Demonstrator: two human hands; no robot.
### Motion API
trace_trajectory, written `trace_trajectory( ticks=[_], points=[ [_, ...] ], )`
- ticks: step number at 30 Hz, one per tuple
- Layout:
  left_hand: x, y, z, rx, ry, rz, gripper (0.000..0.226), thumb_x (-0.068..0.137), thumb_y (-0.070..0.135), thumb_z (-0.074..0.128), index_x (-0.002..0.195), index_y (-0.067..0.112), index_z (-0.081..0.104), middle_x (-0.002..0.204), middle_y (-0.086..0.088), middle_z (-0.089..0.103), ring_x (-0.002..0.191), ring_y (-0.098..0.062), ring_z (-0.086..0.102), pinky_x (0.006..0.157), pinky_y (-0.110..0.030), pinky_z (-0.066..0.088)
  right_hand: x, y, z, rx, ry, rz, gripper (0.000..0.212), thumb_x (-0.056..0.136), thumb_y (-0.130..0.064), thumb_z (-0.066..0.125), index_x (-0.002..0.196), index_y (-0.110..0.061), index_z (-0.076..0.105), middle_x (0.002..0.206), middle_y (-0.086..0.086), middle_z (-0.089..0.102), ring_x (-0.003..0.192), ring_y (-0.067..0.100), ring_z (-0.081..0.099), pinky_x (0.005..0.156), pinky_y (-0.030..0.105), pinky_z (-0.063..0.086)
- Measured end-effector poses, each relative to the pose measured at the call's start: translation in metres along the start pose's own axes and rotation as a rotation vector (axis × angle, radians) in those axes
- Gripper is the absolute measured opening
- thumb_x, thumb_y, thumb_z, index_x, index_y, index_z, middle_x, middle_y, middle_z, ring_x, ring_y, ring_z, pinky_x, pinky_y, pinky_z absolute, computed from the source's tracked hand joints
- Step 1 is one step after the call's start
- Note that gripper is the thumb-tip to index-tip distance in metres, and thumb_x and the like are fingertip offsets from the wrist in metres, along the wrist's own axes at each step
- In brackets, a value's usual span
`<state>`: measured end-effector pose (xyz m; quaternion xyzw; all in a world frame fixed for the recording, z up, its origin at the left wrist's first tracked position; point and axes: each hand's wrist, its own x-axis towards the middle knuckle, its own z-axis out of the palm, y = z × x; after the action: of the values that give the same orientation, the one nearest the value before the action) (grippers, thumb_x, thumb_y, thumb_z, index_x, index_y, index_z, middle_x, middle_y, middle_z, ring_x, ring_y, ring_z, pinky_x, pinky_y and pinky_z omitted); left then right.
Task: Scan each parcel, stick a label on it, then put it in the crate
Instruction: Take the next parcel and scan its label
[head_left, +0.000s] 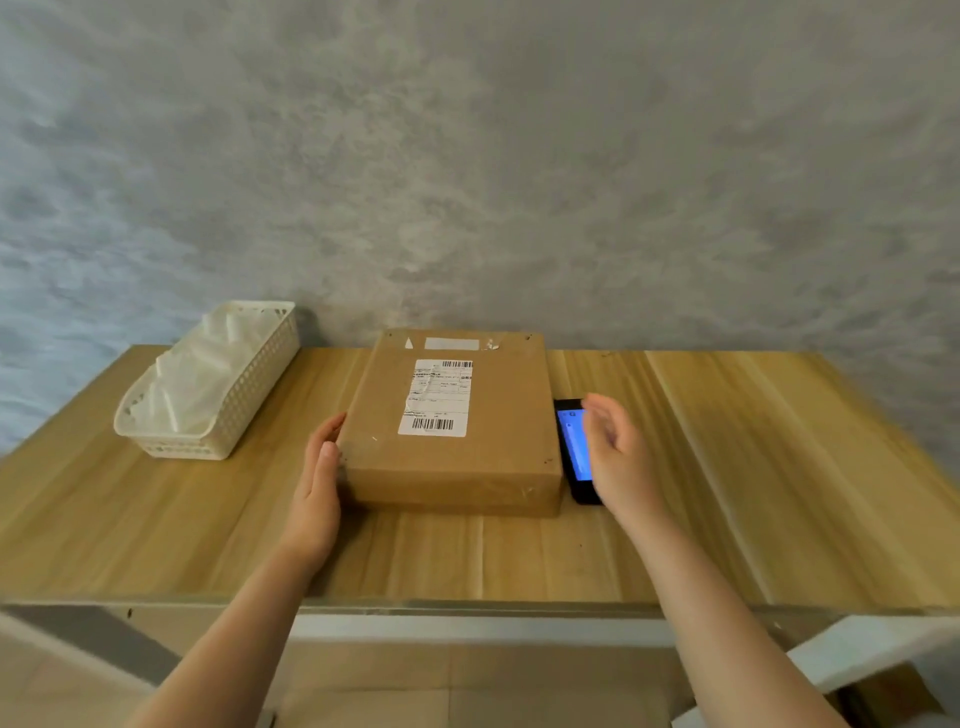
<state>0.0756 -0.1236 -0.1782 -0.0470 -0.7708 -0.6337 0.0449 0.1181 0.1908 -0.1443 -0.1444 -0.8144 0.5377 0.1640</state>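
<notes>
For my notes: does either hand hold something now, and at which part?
Nothing is held. The left hand lies flat against the cardboard parcel's left side; the right hand hovers open over the phone.

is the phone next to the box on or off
On: the phone lying on the table right of the cardboard box shows a lit blue screen.

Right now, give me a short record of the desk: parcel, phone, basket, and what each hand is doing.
parcel: brown cardboard box flat on the wooden table, white barcode label on top
phone: black, screen lit blue, lying beside the box's right edge
basket: white perforated basket at far left, holding white plastic bags
left hand: open, flat against the box's left side
right hand: open, fingers relaxed, over the phone; contact unclear
</notes>
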Motion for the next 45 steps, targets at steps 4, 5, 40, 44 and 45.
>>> trace_trajectory(
  ticks=[4,5,40,44,45],
  points=[
    [0.0,0.0,0.0,-0.007,-0.007,0.013,0.055,0.096,0.061,0.023,0.143,0.038,0.041,0.135,0.029,0.048,0.123,0.019,0.04,0.098,-0.011,0.03,0.002,0.028,-0.025,-0.51,0.05,0.153,0.067,0.094,-0.046,0.058,0.146,-0.01,0.038,0.147,0.011,0.046,0.132,0.029,0.046,0.103,0.041,0.044],
    [0.0,0.001,0.001,-0.006,-0.017,0.015,0.053,0.096,0.059,0.023,0.142,0.039,0.041,0.133,0.033,0.047,0.121,0.022,0.04,0.095,-0.008,0.03,0.001,0.032,-0.026,-0.587,-0.014,0.184,0.077,0.088,-0.056,0.061,0.144,-0.008,0.037,0.144,0.013,0.046,0.128,0.03,0.047,0.099,0.041,0.045],
    [-0.006,0.005,0.0,0.025,-0.076,0.046,0.061,0.085,0.066,0.042,0.141,0.043,0.039,0.129,0.039,0.047,0.117,0.02,0.045,0.091,-0.018,0.038,-0.006,-0.104,-0.044,-0.714,-0.219,-0.049,0.052,0.067,-0.053,0.073,0.105,-0.029,0.047,0.097,-0.01,0.055,0.083,0.012,0.059,0.067,0.032,0.05],
    [-0.008,0.009,0.001,0.018,-0.084,0.054,0.056,0.088,0.056,0.045,0.141,0.039,0.039,0.131,0.033,0.047,0.112,0.023,0.046,0.087,-0.014,0.037,-0.011,-0.123,-0.03,-0.761,-0.268,-0.083,0.053,0.064,-0.058,0.071,0.103,-0.028,0.049,0.095,-0.01,0.055,0.08,0.011,0.058,0.065,0.032,0.05],
    [-0.008,0.01,0.001,0.018,-0.084,0.053,0.054,0.089,0.053,0.045,0.141,0.038,0.039,0.132,0.032,0.047,0.111,0.024,0.046,0.086,-0.013,0.037,-0.011,-0.126,-0.026,-0.777,-0.273,-0.083,0.054,0.063,-0.06,0.069,0.102,-0.027,0.05,0.094,-0.009,0.056,0.079,0.012,0.059,0.066,0.034,0.052]
  ],
)
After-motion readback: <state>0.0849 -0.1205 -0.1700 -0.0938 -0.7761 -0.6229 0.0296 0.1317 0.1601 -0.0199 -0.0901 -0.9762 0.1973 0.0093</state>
